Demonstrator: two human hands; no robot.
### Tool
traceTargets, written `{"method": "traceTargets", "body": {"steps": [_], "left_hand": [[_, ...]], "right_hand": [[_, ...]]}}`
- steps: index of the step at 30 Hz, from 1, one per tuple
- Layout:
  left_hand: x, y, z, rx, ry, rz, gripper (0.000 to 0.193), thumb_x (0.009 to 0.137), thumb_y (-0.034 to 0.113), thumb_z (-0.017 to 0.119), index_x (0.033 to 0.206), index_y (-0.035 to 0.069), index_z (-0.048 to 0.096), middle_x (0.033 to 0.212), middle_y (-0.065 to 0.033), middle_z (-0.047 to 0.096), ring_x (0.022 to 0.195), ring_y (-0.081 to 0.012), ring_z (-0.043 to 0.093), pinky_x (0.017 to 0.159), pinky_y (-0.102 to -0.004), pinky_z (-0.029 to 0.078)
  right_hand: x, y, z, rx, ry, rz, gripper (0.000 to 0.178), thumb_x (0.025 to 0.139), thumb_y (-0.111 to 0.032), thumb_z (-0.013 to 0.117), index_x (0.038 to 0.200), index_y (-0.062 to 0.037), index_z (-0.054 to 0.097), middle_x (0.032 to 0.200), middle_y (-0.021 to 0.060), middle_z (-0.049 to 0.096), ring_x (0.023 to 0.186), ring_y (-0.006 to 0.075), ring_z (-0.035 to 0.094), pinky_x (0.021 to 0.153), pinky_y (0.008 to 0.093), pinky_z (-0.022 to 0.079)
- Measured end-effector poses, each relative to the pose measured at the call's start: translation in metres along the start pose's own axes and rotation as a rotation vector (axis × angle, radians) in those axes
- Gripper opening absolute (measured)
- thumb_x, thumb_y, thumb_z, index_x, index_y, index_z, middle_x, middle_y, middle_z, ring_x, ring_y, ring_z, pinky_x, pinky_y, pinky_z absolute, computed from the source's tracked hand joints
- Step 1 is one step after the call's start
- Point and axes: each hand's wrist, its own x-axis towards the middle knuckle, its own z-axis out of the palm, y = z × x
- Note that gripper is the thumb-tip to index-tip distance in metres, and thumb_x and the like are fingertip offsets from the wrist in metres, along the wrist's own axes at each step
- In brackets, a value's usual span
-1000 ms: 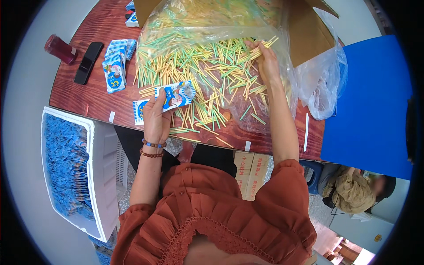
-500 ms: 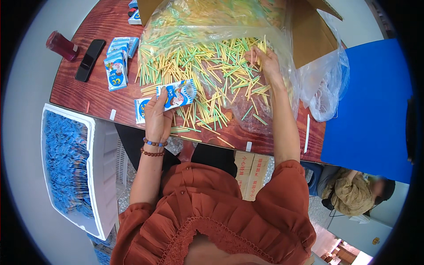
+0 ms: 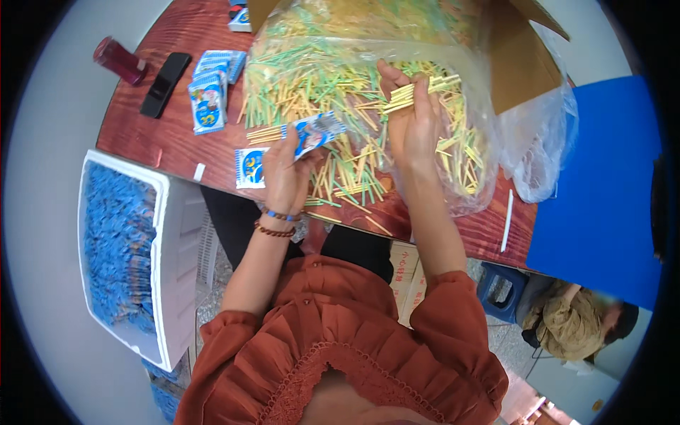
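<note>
While the left hand (image 3: 283,173) pinched a blue-and-white packet (image 3: 316,134) between thumb and fingers, the right hand (image 3: 412,131) was turned partly palm up, its fingers curled around a small bundle of yellow sticks (image 3: 400,98). The packet lay to the right hand's left and a little nearer the body, with a gap between its right end and the bundle. Both long axes slanted the same way, rising toward the upper right, so the bundle's left end faced roughly toward the packet. The left hand was the nearer one to the packet, being in contact with it; whether its right end was open, I could not tell. A second packet (image 3: 250,168) lay just beside the left hand, near the table edge, and more sticks (image 3: 265,134) jutted out left of the held packet. Loose sticks (image 3: 350,177) were strewn between the two wrists.
</note>
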Motion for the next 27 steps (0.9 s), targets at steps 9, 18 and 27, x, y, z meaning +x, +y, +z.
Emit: {"method": "traceTargets", "body": {"steps": [9,18,27], "left_hand": [[-0.006,0.01,0.005,-0.002,-0.001,0.06,0.029,0.097,0.025,0.055,0.097,-0.002,0.065,0.09,-0.0085,0.069,0.072,-0.0142,0.063,0.065,-0.0266,0.051],[-0.004,0.008,0.007,-0.008,0.023,0.075,0.027,0.098,0.025,0.054,0.101,0.0,0.066,0.097,-0.0078,0.069,0.082,-0.0137,0.066,0.069,-0.028,0.053],[0.006,0.0,0.015,-0.172,-0.014,0.041,0.025,0.099,0.023,0.051,0.108,0.001,0.062,0.105,-0.0096,0.067,0.093,-0.018,0.066,0.08,-0.0352,0.054]], "right_hand": [[-0.041,0.033,0.068,-0.034,-0.085,-0.299,0.026,0.103,-0.031,0.039,0.101,-0.0071,0.048,0.109,0.0237,0.064,0.127,0.0374,0.046,0.11,0.0506,0.026],[-0.059,0.052,0.068,-0.261,-0.09,-0.275,0.027,0.102,-0.028,0.039,0.104,-0.0047,0.052,0.121,0.0188,0.06,0.134,0.0318,0.038,0.112,0.0451,0.023],[-0.041,0.038,0.062,-0.262,-0.048,-0.098,0.036,0.102,-0.026,0.036,0.111,0.0019,0.057,0.134,0.0205,0.05,0.128,0.0265,0.042,0.108,0.0359,0.03]]}}
